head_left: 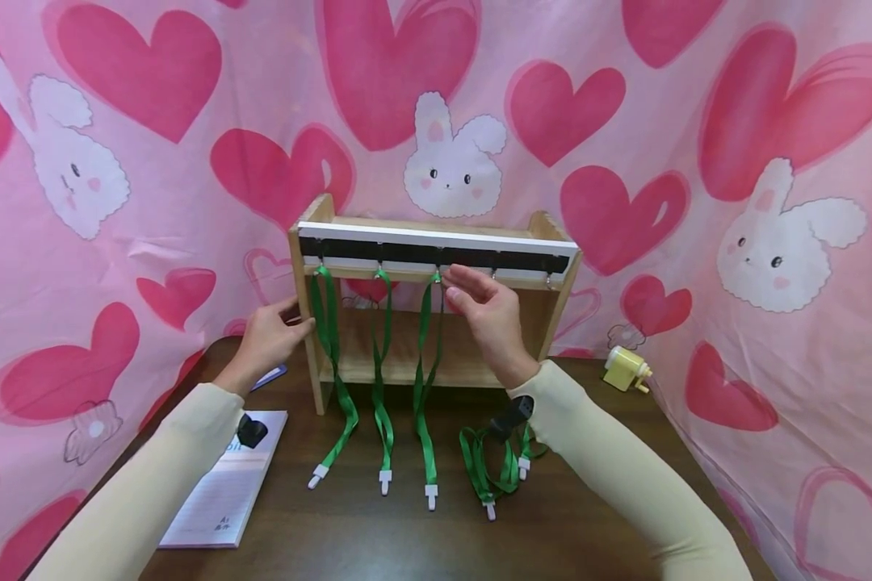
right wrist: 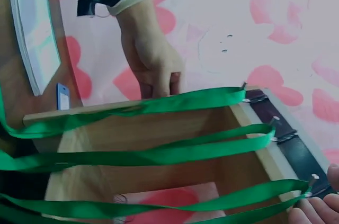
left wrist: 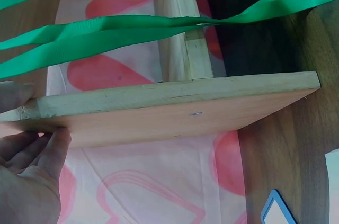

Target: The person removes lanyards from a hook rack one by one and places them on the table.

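Observation:
My left hand (head_left: 269, 339) grips the left side panel of a small wooden shelf (head_left: 472, 375); in the left wrist view the thumb and fingers lie on opposite faces of the panel (left wrist: 159, 123). Three green lanyards with white clips hang from hooks along the shelf's front: a left one (head_left: 343, 395), a middle one (head_left: 379, 395) and a third (head_left: 421, 395). Just right of the third lanyard's top loop is my right hand (head_left: 490, 319), fingers fairly straight and thumb apart. Its fingertips are close beside that hook; whether they touch the loop is unclear.
More green lanyards (head_left: 480, 472) lie on the dark wooden table (head_left: 334, 541) below my right forearm. Two bare hooks hang right of the third lanyard. A notepad (head_left: 225, 492) lies at left, beside a blue-edged item (head_left: 270, 376). A yellow cranked device (head_left: 626, 369) stands at right.

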`<state>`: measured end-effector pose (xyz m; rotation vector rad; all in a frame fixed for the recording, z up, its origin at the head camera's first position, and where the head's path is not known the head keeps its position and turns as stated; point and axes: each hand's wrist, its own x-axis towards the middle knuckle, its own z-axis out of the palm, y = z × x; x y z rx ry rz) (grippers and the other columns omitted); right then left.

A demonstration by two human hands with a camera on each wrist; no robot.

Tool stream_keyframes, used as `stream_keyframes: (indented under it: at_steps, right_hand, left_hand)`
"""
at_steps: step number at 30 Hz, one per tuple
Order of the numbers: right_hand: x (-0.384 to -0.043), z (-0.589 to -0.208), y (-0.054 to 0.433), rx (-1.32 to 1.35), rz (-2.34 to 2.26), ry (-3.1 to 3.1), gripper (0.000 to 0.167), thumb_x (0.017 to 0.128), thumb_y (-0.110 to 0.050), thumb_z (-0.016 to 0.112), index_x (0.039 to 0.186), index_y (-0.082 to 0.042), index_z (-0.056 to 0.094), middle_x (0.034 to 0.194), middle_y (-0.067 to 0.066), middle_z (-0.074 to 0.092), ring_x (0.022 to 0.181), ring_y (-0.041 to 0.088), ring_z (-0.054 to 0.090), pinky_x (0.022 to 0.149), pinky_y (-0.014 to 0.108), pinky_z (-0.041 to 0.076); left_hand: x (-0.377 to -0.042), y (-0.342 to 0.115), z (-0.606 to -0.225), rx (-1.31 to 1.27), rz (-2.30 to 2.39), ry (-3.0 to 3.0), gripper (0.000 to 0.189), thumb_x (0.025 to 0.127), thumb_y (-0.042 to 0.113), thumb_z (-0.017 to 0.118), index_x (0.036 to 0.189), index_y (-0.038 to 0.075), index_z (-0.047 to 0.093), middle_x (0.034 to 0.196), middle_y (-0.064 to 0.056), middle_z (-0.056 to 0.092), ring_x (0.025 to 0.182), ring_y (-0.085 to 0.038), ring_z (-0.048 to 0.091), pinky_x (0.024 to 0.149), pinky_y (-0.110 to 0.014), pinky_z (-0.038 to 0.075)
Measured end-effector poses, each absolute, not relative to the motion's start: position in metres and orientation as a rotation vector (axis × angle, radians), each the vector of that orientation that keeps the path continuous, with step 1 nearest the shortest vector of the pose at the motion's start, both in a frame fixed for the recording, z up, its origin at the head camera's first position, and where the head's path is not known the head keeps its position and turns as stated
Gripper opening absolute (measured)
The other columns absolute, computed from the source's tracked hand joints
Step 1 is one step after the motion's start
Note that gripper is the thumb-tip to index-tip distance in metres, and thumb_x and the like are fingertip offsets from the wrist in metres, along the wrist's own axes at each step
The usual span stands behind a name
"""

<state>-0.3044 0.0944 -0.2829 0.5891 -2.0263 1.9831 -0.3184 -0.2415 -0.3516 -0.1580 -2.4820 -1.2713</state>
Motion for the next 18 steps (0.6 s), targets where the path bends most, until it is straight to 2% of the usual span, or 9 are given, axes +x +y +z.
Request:
stream_keyframes:
  at_steps: [5,10,13,18]
  right_hand:
    - [-0.306,-0.296,0.083,0.509,2.003,-2.005,0.034,0.095,-0.009,0.070,0.129,-0.009,0.070,0.129,0.012,0.072,0.119,0.028,0.069,0.095,0.020,0.058]
    - [-0.305,-0.304,0.069,0.391,1.998,-2.026,0.034,0.094,-0.013,0.072,0.128,-0.011,0.071,0.124,0.010,0.075,0.110,0.019,0.072,0.099,0.026,0.058]
    - [-0.305,-0.305,0.061,0.339,2.012,-2.017,0.035,0.094,-0.019,0.072,0.128,-0.012,0.072,0.124,0.007,0.075,0.111,0.015,0.072,0.101,0.028,0.057]
    - [-0.307,-0.305,0.053,0.343,2.090,-1.920,0.031,0.094,-0.020,0.073,0.122,-0.008,0.074,0.119,0.013,0.076,0.114,0.024,0.073,0.101,0.028,0.056]
  left_hand:
    - [-0.319,-0.242,-0.352,-0.162,-1.262,-2.471,0.056,0.097,0.017,0.065,0.149,0.003,0.049,0.136,-0.026,0.064,0.119,-0.043,0.067,0.092,-0.052,0.058]
    - [-0.317,-0.242,-0.352,-0.151,-1.258,-2.470,0.056,0.097,0.018,0.065,0.149,0.004,0.050,0.136,-0.027,0.064,0.118,-0.043,0.068,0.092,-0.053,0.058]
    - [-0.317,-0.241,-0.352,-0.148,-1.257,-2.469,0.056,0.097,0.019,0.066,0.148,0.004,0.050,0.136,-0.027,0.064,0.117,-0.043,0.068,0.092,-0.052,0.058]
    - [-0.319,-0.240,-0.351,-0.155,-1.266,-2.468,0.055,0.097,0.019,0.066,0.148,0.003,0.051,0.135,-0.026,0.064,0.118,-0.042,0.068,0.091,-0.051,0.059]
